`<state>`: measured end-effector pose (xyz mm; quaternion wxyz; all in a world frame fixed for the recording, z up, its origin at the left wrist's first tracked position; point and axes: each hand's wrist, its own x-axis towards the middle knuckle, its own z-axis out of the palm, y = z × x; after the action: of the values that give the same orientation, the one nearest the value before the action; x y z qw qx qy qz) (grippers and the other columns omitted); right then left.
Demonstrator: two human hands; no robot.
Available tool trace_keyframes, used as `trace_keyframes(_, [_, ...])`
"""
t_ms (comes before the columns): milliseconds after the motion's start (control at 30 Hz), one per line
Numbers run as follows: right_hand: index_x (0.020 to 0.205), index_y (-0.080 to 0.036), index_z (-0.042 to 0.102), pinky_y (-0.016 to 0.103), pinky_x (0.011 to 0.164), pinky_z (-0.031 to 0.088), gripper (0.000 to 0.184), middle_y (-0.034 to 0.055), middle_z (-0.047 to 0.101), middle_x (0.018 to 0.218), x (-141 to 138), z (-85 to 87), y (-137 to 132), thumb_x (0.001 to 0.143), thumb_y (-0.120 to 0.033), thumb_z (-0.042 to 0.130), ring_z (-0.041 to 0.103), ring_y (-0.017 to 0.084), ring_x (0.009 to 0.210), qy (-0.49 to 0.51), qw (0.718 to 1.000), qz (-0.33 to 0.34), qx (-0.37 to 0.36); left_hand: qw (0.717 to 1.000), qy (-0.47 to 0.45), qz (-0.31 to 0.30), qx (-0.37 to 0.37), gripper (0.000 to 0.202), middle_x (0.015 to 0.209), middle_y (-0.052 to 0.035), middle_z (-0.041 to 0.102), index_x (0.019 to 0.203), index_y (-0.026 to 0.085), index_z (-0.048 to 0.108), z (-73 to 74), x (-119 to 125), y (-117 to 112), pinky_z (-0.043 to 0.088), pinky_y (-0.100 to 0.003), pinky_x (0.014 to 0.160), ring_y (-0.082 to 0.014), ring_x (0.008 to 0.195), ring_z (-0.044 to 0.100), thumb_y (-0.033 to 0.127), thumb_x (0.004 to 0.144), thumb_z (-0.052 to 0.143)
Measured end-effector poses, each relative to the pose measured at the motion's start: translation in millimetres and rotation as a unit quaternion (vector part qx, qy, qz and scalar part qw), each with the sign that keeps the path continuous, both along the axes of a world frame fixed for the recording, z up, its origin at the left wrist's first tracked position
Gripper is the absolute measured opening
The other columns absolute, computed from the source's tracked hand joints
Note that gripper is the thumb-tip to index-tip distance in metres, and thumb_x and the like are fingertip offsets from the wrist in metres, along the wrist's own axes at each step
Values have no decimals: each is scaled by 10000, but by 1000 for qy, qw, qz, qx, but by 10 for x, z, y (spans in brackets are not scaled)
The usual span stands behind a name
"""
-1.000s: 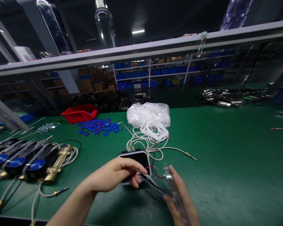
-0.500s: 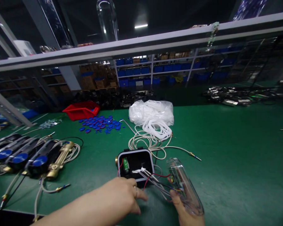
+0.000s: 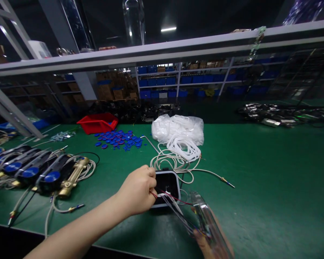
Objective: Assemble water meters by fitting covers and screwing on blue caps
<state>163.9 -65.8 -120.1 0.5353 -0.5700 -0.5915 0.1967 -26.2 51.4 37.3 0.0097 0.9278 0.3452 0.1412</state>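
A black box with a pale rim lies open on the green table. My left hand rests on its left side, fingers curled at the thin red and white wires that come out of it. Those wires run to a clear plastic cover, which my right hand holds from below at the picture's bottom edge. Behind the box lie coiled white cables with a metal-tipped probe.
Several black and blue units with brass fittings lie at the left. Blue discs, a red bin and a bag of white tubing sit farther back. Metal parts are piled at the far right.
My left hand has moved up from the table's near edge onto the box's left side and covers part of it. The clear cover in my right hand has dropped a little lower.
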Motion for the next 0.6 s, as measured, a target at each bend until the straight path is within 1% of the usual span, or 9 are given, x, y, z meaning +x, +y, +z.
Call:
trace_keyframes(67, [1387, -302, 396, 435, 979, 475, 467, 58, 554, 1293, -16, -12, 48, 927, -346, 467, 481, 283, 1227, -26, 996, -4, 84, 994, -52, 51, -85, 237, 736, -27, 643, 412, 171, 406, 38, -29, -15, 413, -277, 624, -167, 727, 529, -2, 547, 494])
trace_keyframes(133, [1384, -287, 405, 384, 949, 499, 451, 58, 529, 1325, -45, 8, 88, 935, -259, 440, 511, 258, 1201, -62, 979, -2, 194, 976, -90, 46, -193, 249, 864, -14, 695, 383, 164, 381, 118, -108, -45, 439, -277, 688, -175, 830, 563, -6, 531, 485])
trace_keyframes(233, [1404, -273, 376, 319, 967, 476, 479, 50, 454, 1398, -105, 98, 90, 938, -163, 404, 483, 224, 1231, -81, 972, -13, 219, 928, -156, -2, -339, 230, 1026, -1, 711, 426, 175, 522, 232, -272, -83, 468, -298, 814, -197, 972, 591, 61, 625, 533])
trace_keyframes(300, [1414, -288, 356, 325, 994, 452, 498, 29, 426, 1420, -131, 160, 63, 942, -133, 391, 454, 217, 1256, -77, 979, -26, 187, 894, -219, -24, -390, 195, 1149, -21, 677, 721, 207, 712, 232, -359, -109, 457, -352, 922, -221, 1085, 578, 160, 755, 526])
trace_keyframes(333, [1414, -294, 354, 331, 995, 452, 505, 21, 425, 1420, -131, 177, 52, 940, -124, 393, 453, 217, 1257, -80, 980, -26, 182, 886, -246, -23, -393, 253, 1209, -32, 647, 934, 221, 718, 198, -384, -127, 440, -375, 966, -224, 1137, 559, 200, 812, 497])
trace_keyframes(367, [1411, -294, 359, 337, 986, 463, 505, 18, 435, 1413, -122, 182, 48, 938, -121, 398, 461, 219, 1250, -86, 979, -24, 184, 886, -264, -15, -382, 318, 1245, -42, 624, 1102, 230, 666, 141, -395, -150, 427, -384, 992, -217, 1168, 545, 222, 855, 466])
trace_keyframes(433, [1405, -276, 373, 331, 948, 497, 491, 27, 472, 1383, -75, 154, 61, 936, -135, 405, 497, 220, 1217, -105, 974, -26, 199, 912, -284, 31, -294, 361, 1221, -62, 632, 1225, 230, 586, -23, -376, -210, 446, -362, 979, -196, 1144, 561, 232, 901, 429])
trace_keyframes(500, [1400, -253, 386, 319, 907, 527, 472, 43, 509, 1348, -10, 101, 92, 937, -172, 417, 535, 223, 1176, -127, 965, -22, 227, 943, -285, 89, -143, 341, 1090, -86, 671, 1212, 199, 588, -213, -318, -277, 496, -324, 890, -183, 1024, 606, 226, 926, 404])
trace_keyframes(600, [1399, -257, 388, 296, 879, 543, 472, 45, 529, 1328, 65, 55, 108, 934, -183, 430, 558, 221, 1149, -152, 960, -14, 235, 952, -267, 140, 50, 284, 874, -75, 671, 1069, 154, 639, -445, -203, -350, 514, -282, 724, -178, 825, 609, 206, 942, 391])
